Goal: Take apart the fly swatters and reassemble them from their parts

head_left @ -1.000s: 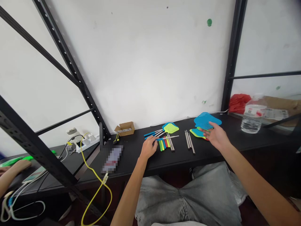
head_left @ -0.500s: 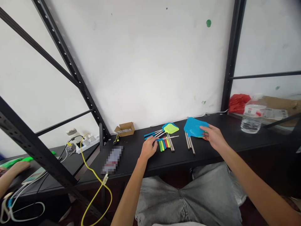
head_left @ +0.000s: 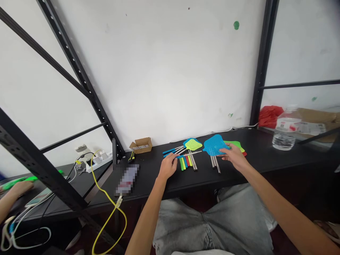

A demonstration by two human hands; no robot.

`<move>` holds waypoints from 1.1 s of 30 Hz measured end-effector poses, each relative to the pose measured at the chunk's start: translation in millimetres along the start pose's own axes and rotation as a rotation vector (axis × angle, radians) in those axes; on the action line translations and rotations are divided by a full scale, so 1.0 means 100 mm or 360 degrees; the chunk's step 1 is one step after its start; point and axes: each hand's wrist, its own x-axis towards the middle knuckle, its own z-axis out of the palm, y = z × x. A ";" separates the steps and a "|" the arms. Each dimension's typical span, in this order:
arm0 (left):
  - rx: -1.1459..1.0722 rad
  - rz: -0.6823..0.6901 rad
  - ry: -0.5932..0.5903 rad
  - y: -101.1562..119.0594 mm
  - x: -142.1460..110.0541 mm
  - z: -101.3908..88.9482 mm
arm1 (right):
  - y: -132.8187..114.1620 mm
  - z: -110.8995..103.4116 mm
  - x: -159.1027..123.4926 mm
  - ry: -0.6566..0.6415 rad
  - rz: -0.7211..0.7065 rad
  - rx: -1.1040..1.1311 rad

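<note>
My left hand [head_left: 168, 166] is closed on the blue grip of a thin metal fly swatter handle [head_left: 193, 153], whose rod points right. In my right hand [head_left: 235, 156], fingers and thumb pinch the edge of a blue mesh fly swatter head [head_left: 214, 144]. The narrow neck of that head lies close to the rod's tip; I cannot tell whether they touch. Behind my right hand lie green and red swatter heads [head_left: 236, 144]. Metal tubes [head_left: 215, 163] lie below the blue head. Coloured grips [head_left: 184, 163] sit right of my left hand, by swatters with a yellow-green head [head_left: 193, 144] and blue one.
On the black tabletop [head_left: 151, 177] are a small cardboard box [head_left: 141, 145], a yellow-black cutter [head_left: 131, 157] and a blurred phone-like object [head_left: 128, 180] with a yellow cable [head_left: 107, 194]. A water bottle [head_left: 285, 129] stands right. Another person's hand [head_left: 22, 187] is at far left.
My right hand has brought the blue head left, away from the green and red heads, and turned its neck toward the rod. My left hand stays nearly still.
</note>
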 end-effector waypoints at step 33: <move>-0.0185 -0.0074 0.0020 0.02 -0.01 -0.01 | 0.10 0.06 -0.04 -0.0054 0.0042 0.0069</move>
